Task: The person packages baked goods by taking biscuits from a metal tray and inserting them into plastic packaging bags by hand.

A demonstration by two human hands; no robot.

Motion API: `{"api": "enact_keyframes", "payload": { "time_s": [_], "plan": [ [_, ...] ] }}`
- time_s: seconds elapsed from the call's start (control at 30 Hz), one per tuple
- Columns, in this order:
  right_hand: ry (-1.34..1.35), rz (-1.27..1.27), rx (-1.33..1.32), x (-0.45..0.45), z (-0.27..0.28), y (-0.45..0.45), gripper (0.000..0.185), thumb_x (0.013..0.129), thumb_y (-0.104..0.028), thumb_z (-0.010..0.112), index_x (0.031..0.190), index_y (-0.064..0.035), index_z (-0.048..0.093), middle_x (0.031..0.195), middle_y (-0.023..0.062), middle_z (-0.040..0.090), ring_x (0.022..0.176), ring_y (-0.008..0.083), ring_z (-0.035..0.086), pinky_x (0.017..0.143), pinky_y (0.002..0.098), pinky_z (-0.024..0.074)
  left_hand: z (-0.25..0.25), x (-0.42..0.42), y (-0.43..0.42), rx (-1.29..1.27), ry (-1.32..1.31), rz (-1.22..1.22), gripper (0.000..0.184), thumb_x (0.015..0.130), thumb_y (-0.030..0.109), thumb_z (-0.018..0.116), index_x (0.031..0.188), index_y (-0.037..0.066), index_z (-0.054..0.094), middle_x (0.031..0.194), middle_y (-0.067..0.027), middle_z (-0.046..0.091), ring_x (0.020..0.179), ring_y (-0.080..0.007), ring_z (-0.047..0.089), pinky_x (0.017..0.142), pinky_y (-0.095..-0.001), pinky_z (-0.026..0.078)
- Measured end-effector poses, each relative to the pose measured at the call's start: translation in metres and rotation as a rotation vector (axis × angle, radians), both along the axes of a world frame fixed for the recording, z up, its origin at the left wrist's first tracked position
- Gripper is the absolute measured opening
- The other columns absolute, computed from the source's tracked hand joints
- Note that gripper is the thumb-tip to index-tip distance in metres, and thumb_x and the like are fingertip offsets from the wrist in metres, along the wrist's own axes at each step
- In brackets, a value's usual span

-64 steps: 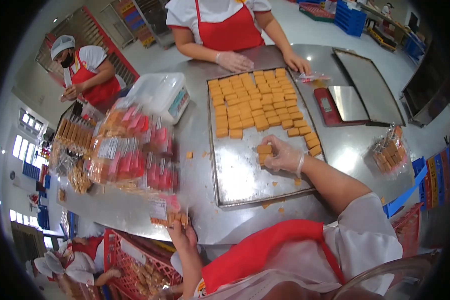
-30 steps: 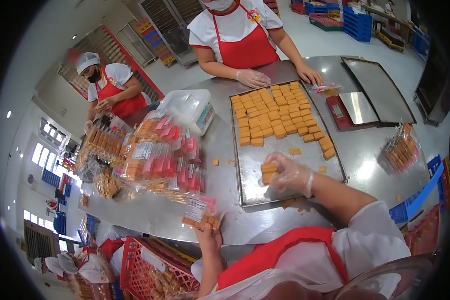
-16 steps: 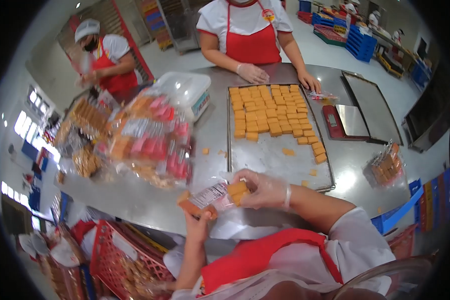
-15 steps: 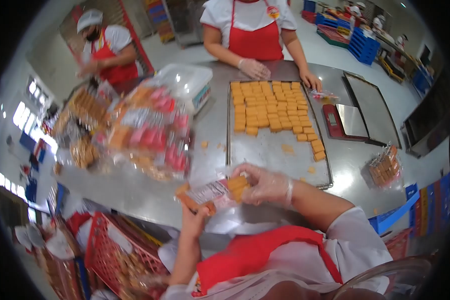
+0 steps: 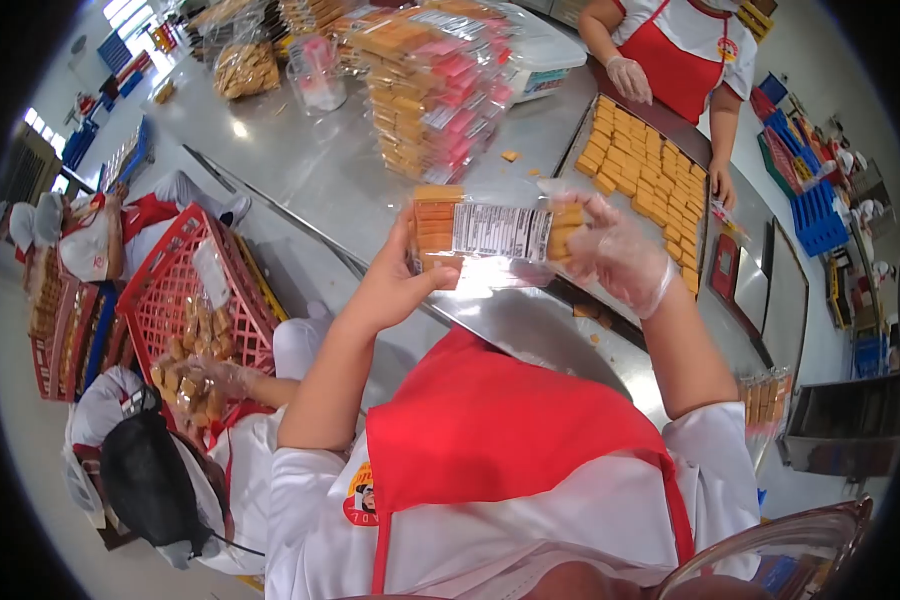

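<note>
A clear plastic pack of orange-brown biscuits (image 5: pixel 435 225) with a white printed label hangs in front of me above the table edge. My bare left hand (image 5: pixel 402 280) is closed around its left end, thumb along the lower edge. At the other end my right hand (image 5: pixel 625 255), in a clear plastic glove, has its fingers closed on biscuits at the pack's end; whether these are fully inside the plastic I cannot tell. Beyond the right hand lies a metal tray (image 5: pixel 567 165) with rows of golden biscuits (image 5: pixel 645 165).
Filled packs (image 5: pixel 435 95) are stacked on the steel table (image 5: pixel 290 170), beside a white plastic tub (image 5: pixel 545 60). A red scale (image 5: pixel 725 265) stands past the tray. One co-worker (image 5: pixel 670 50) stands opposite; another (image 5: pixel 210 450), at my left, handles bagged biscuits by a red crate (image 5: pixel 160 290).
My view has swung left and down. The pack, tilted before, is now nearly level, with its label facing me. My right hand's biscuits now sit closer against the pack's end.
</note>
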State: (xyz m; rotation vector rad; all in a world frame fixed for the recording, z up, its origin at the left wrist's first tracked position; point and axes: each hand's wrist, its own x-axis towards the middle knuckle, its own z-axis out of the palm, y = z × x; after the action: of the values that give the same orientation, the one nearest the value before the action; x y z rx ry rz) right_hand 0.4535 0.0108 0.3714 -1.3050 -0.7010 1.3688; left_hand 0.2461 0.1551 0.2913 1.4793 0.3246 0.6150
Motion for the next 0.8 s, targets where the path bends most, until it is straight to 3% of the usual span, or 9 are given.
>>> {"api": "enact_keyframes", "payload": {
  "time_s": [0.07,0.1,0.23,0.33,0.37,0.47,0.6,0.77,0.8],
  "plan": [
    [0.342,-0.029,0.107,-0.002,-0.001,0.006,0.044,0.072,0.0,0.056,0.114,-0.0072,0.042,0.093,0.0102,0.053,0.069,0.013,0.053,0.056,0.0222,0.0424,-0.011,0.0,0.004,0.025,-0.068,0.048,0.076,0.072,0.005,0.064,0.13,0.002,0.015,0.116,-0.0123,0.043,0.1,-0.0177,0.049,0.083,-0.0291,0.042],
    [0.219,-0.155,0.08,-0.017,0.004,0.009,0.045,0.074,0.003,0.052,0.116,-0.0065,0.039,0.091,0.0086,0.053,0.067,0.0111,0.051,0.055,0.0211,0.0418,-0.011,0.002,0.005,0.038,-0.103,0.072,0.076,0.072,0.005,0.064,0.13,0.003,0.016,0.115,-0.0126,0.044,0.097,-0.0179,0.051,0.081,-0.029,0.044],
    [-0.197,0.068,0.116,-0.028,-0.001,0.01,0.04,0.077,0.001,0.052,0.115,-0.005,0.044,0.092,0.0065,0.055,0.079,0.0117,0.053,0.069,0.022,0.0433,-0.003,0.008,0.005,-0.37,-0.153,0.179,0.068,0.074,0.012,0.064,0.127,0.004,0.023,0.109,-0.0126,0.049,0.088,-0.0182,0.056,0.074,-0.0303,0.047],
    [-0.892,0.415,0.052,-0.016,-0.005,0.016,0.052,0.075,0.0,0.052,0.123,-0.0128,0.04,0.096,0.0082,0.055,0.083,0.0156,0.055,0.071,0.0245,0.0439,-0.022,0.009,0.018,-0.648,-0.247,0.057,0.062,0.076,0.02,0.063,0.125,0.006,0.028,0.108,-0.0118,0.05,0.086,-0.0189,0.056,0.074,-0.0318,0.047],
    [-1.138,0.368,0.294,-0.018,0.001,0.015,0.046,0.077,-0.006,0.052,0.12,-0.0156,0.041,0.099,0.0088,0.055,0.08,0.019,0.056,0.07,0.0262,0.0449,-0.027,0.009,0.022,-0.749,-0.332,-0.069,0.06,0.077,0.021,0.062,0.124,0.007,0.028,0.108,-0.012,0.051,0.088,-0.019,0.056,0.072,-0.0314,0.048],
    [-1.881,0.478,0.491,-0.019,0.012,0.023,0.036,0.08,-0.013,0.051,0.115,-0.0127,0.043,0.103,0.0093,0.054,0.083,0.0253,0.056,0.073,0.0297,0.045,-0.029,0.018,0.018,-0.916,-0.53,-0.311,0.058,0.079,0.027,0.059,0.124,0.008,0.029,0.109,-0.0112,0.05,0.095,-0.0206,0.054,0.076,-0.0337,0.047],
    [-1.673,0.593,0.432,-0.016,-0.007,0.023,0.031,0.082,-0.017,0.049,0.112,-0.0106,0.044,0.103,0.0102,0.053,0.086,0.0278,0.053,0.074,0.0325,0.044,-0.014,0.048,-0.007,-1.034,-0.576,-0.2,0.05,0.082,0.031,0.053,0.12,0.004,0.038,0.116,-0.013,0.047,0.109,-0.0247,0.044,0.09,-0.0415,0.039],
    [-0.472,0.265,0.161,-0.027,-0.045,0.027,0.035,0.079,-0.022,0.057,0.108,-0.0057,0.047,0.099,0.0125,0.053,0.083,0.0241,0.053,0.072,0.0306,0.0444,-0.014,0.069,-0.016,-1.14,-0.548,-0.069,0.043,0.084,0.026,0.048,0.12,0.003,0.039,0.117,-0.0136,0.047,0.109,-0.0279,0.044,0.093,-0.0433,0.035],
    [-0.48,0.192,0.163,-0.03,-0.049,0.026,0.037,0.077,-0.022,0.059,0.108,-0.0045,0.048,0.098,0.0123,0.053,0.083,0.0235,0.054,0.072,0.0302,0.0446,-0.015,0.07,-0.018,-1.157,-0.562,-0.065,0.042,0.085,0.024,0.047,0.12,0.003,0.039,0.117,-0.0138,0.047,0.108,-0.028,0.045,0.093,-0.0433,0.035]
  ]
}}
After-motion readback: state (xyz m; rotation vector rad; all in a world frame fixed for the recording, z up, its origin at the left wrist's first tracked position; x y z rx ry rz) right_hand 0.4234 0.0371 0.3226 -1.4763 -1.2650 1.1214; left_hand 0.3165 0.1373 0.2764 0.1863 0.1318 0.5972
